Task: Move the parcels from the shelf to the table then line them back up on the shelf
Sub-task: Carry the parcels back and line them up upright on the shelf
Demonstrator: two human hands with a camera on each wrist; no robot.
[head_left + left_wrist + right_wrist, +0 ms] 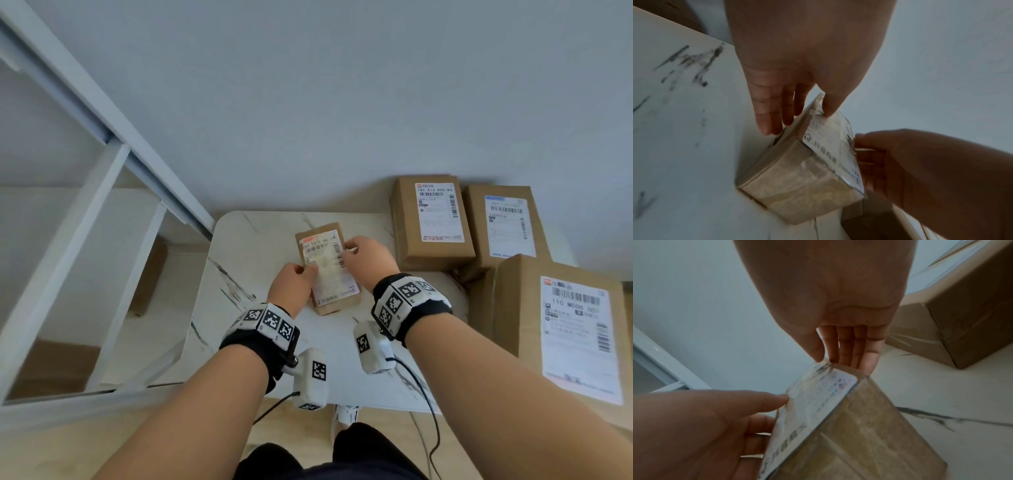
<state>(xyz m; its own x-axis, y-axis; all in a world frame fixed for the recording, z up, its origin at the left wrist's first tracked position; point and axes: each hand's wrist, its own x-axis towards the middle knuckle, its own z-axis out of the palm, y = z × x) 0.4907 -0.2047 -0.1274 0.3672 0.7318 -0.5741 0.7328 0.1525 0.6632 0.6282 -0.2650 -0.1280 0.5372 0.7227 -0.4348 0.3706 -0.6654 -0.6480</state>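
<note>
Head view: small parcel (328, 268) sits on the marble table (246, 267), label up, between both hands.
Left hand (292, 284): on the parcel's left edge; left wrist view shows thumb (830, 104) on the label's edge and fingers (772, 116) down the left side wall, only slightly bent. Pinching grip on the box.
Right hand (368, 258): on the parcel's right edge near the far corner; right wrist view shows thumb (813, 347) on the top edge, fingers (855, 350) straight down the far side. Same pinch, thumb against fingers.
Parcel contact: base looks flat on the table in the head view; cannot tell if it is lifted at all.
Other parcels: three larger boxes at the table's right side, two at the back (432, 219) (507, 226) side by side and touching, one nearer the person (568, 329), labels up.
Shelf (102, 212): white frame left of the table, just beside it.
Wrists: black bands with marker tags, cables hanging below.
</note>
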